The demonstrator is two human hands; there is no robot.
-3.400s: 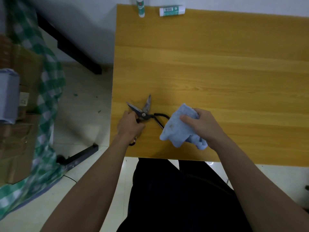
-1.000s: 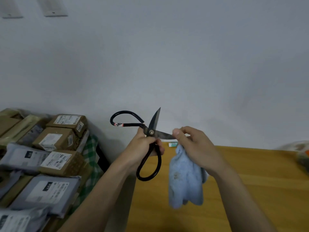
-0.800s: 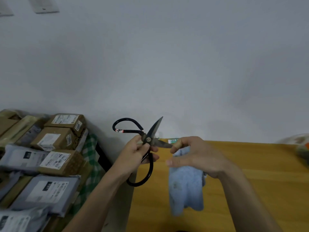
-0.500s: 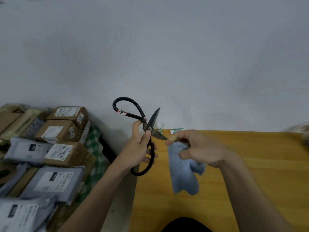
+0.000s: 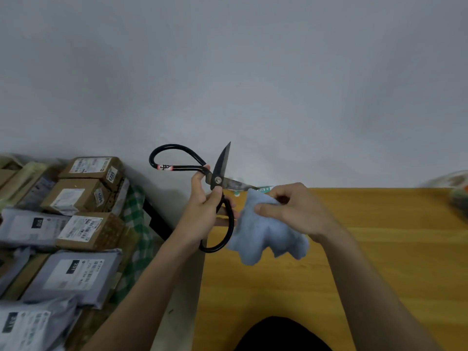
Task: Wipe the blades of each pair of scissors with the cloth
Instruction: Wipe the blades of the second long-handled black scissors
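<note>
A pair of black-handled scissors (image 5: 217, 177) is held up in the air above the left end of the wooden table (image 5: 379, 262), its blades spread apart. My left hand (image 5: 202, 211) grips it at the pivot and lower handle loop. One blade points up, the other points right toward the cloth. My right hand (image 5: 296, 211) holds a light blue cloth (image 5: 263, 236) bunched under its fingers, with the cloth's top edge just below the right-pointing blade tip.
Cardboard boxes (image 5: 86, 196) and grey mail bags (image 5: 73, 274) are piled on the floor at the left, beside a green checked fabric (image 5: 136, 214). A small green-labelled tube (image 5: 264, 190) lies at the table's far edge. A blurred object (image 5: 455, 188) sits at the far right.
The scissors were lifted off the table into the air. In the last half second the upper handle swung left, the lower blade levelled out, and my right hand brought the cloth up against its tip.
</note>
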